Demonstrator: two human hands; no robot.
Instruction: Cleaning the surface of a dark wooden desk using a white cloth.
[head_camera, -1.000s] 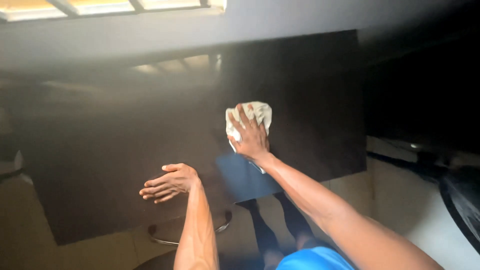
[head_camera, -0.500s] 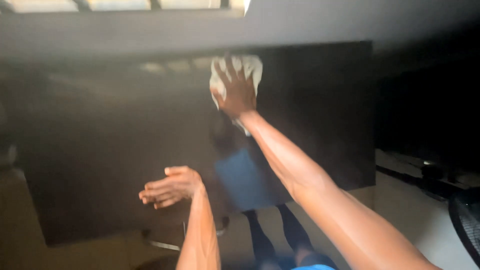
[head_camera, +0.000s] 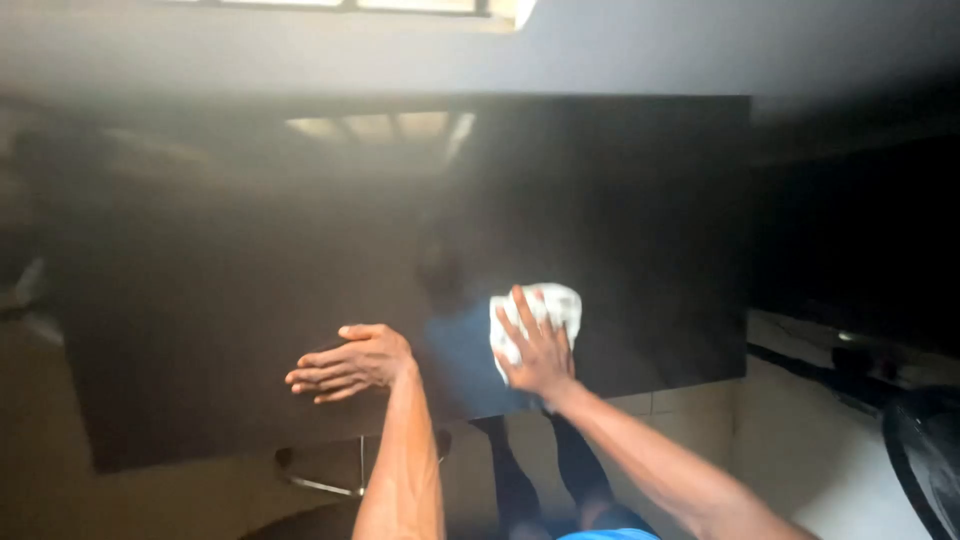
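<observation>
A large dark glossy panel, like a switched-off screen, fills most of the view and reflects a window and a person in blue. My right hand presses a crumpled white cloth flat against the panel's lower middle. Left of it, my left hand lies flat on the panel near its lower edge, fingers together and pointing left, holding nothing.
A pale wall runs above the panel, with a bright window strip at the top edge. A dark fan grille sits at the lower right. A thin metal stand shows below the panel.
My right hand has swept the cloth from the panel's top edge down to its lower middle, after going up half a second before. The left hand has stayed put.
</observation>
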